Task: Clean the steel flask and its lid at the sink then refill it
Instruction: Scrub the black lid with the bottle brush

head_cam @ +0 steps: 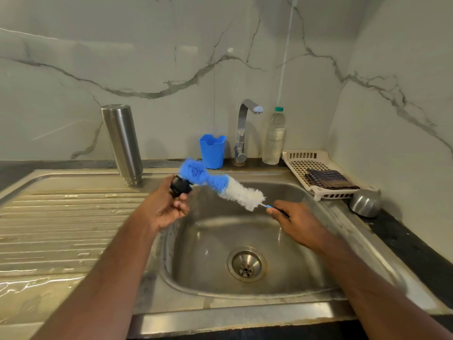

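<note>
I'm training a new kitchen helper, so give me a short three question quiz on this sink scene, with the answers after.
1. True or false: the steel flask stands upside down on the drainboard.
2. What does the left hand hold? A) black lid B) blue cup C) plastic bottle
3. Fill in: the right hand grips the handle of the blue and white ____.

Key: 1 true; 2 A; 3 brush. The brush's blue end meets the lid above the sink basin; the tap shows no water running.
</note>
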### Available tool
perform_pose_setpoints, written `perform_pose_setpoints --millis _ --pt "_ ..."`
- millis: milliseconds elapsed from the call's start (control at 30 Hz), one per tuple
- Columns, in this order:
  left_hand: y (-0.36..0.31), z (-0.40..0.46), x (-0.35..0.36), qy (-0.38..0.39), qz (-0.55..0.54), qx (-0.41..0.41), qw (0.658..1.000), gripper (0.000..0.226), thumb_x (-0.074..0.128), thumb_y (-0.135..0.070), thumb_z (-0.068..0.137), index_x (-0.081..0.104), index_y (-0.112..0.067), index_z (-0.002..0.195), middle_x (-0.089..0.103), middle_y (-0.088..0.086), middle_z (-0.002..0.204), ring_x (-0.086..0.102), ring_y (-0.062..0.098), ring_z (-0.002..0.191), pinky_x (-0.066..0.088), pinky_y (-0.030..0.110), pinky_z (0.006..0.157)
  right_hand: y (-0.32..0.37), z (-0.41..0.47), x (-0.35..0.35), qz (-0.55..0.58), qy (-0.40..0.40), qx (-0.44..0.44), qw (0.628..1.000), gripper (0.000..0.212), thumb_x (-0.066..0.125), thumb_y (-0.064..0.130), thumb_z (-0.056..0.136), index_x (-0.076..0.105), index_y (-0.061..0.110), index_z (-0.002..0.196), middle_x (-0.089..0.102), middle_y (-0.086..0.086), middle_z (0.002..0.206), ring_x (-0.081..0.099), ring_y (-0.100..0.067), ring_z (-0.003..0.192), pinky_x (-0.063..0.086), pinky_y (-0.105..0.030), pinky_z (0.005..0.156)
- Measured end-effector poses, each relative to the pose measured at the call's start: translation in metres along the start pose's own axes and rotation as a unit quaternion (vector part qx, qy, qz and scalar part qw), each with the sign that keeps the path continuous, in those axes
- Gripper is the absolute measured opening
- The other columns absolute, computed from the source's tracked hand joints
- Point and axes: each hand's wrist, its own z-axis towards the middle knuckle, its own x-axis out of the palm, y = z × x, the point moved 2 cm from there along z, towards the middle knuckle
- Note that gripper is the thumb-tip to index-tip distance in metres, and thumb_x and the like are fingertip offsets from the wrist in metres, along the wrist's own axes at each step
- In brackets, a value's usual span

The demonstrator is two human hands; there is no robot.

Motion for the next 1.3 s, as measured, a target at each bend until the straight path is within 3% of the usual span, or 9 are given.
perform_pose_setpoints --millis 233,400,500,600,733,900,1000,1167,1300 --pt "-0.002 0.004 0.000 0.012 -0.015 -0.016 1.000 0.042 0.046 -0.045 0.106 0.056 -0.007 0.120 0.057 0.008 0.080 0.039 0.004 0.048 0.037 0.017 0.039 -0.008 -0.002 -0.008 0.017 -0.010 0.002 1.000 0.036 0.052 0.040 0.103 0.051 0.025 0.070 0.052 0.003 0.063 0.051 -0.011 0.060 0.043 -0.036 0.060" --pt "0.022 -0.008 0.025 0.035 0.075 -0.045 0.996 0.042 0.047 -0.042 0.106 0.059 -0.004 0.120 0.063 0.009 0.072 0.039 0.005 0.048 0.039 0.019 0.040 0.010 0.005 0.007 0.018 -0.006 -0.013 1.000 0.036 0.052 0.039 0.103 0.055 0.019 0.074 0.055 0.001 0.064 0.053 -0.014 0.062 0.041 -0.030 0.059" --pt "0.013 -0.005 0.018 0.015 0.019 -0.020 1.000 0.043 0.047 -0.041 0.106 0.057 -0.005 0.125 0.061 0.009 0.077 0.040 0.005 0.050 0.039 0.018 0.040 -0.006 0.000 -0.005 0.034 -0.011 -0.004 0.999 0.036 0.054 0.039 0.102 0.054 0.020 0.071 0.052 0.000 0.062 0.050 -0.011 0.059 0.037 -0.026 0.057" --pt "0.008 0.001 0.000 -0.007 -0.014 -0.025 1.000 0.048 0.045 -0.046 0.106 0.054 -0.006 0.132 0.060 0.011 0.081 0.040 0.005 0.050 0.039 0.019 0.038 -0.009 -0.004 -0.006 0.018 0.002 0.008 1.000 0.036 0.053 0.041 0.102 0.053 0.023 0.070 0.052 0.004 0.062 0.050 -0.009 0.059 0.040 -0.032 0.058" --pt "0.021 -0.007 0.017 0.033 0.037 -0.042 0.998 0.043 0.043 -0.045 0.107 0.059 -0.007 0.121 0.059 0.011 0.085 0.038 0.004 0.054 0.040 0.018 0.041 0.005 0.004 0.008 0.019 -0.007 0.004 1.000 0.040 0.051 0.043 0.103 0.055 0.018 0.072 0.056 -0.003 0.065 0.054 -0.015 0.062 0.044 -0.038 0.061" --pt "0.002 -0.006 0.013 0.056 -0.083 -0.029 0.995 0.028 0.043 -0.033 0.107 0.053 -0.008 0.115 0.059 0.010 0.079 0.043 0.004 0.048 0.036 0.014 0.037 -0.011 -0.002 -0.005 0.051 0.002 0.015 0.999 0.038 0.052 0.037 0.103 0.056 0.020 0.070 0.055 -0.002 0.064 0.050 -0.008 0.059 0.040 -0.033 0.059" --pt "0.017 -0.007 0.024 0.082 -0.036 -0.051 0.995 0.033 0.044 -0.037 0.107 0.054 -0.007 0.117 0.059 0.009 0.081 0.042 0.003 0.051 0.035 0.014 0.038 0.007 0.004 0.007 0.048 0.004 0.002 0.999 0.038 0.051 0.038 0.104 0.056 0.020 0.071 0.056 0.001 0.064 0.051 -0.010 0.059 0.036 -0.024 0.056" --pt "0.007 -0.008 0.018 0.078 -0.084 -0.042 0.993 0.032 0.045 -0.037 0.106 0.051 -0.005 0.112 0.059 0.008 0.072 0.044 0.003 0.047 0.035 0.012 0.038 -0.008 -0.002 -0.007 0.059 0.007 0.019 0.998 0.039 0.051 0.037 0.103 0.058 0.016 0.072 0.055 -0.002 0.064 0.050 -0.007 0.058 0.039 -0.031 0.059" --pt "0.016 -0.009 0.019 0.085 -0.066 -0.053 0.993 0.034 0.044 -0.039 0.107 0.052 -0.006 0.115 0.059 0.009 0.078 0.043 0.003 0.050 0.035 0.013 0.038 0.008 0.001 0.004 0.049 0.021 0.000 0.999 0.039 0.052 0.036 0.104 0.059 0.014 0.073 0.050 0.004 0.060 0.046 -0.005 0.056 0.035 -0.026 0.056"
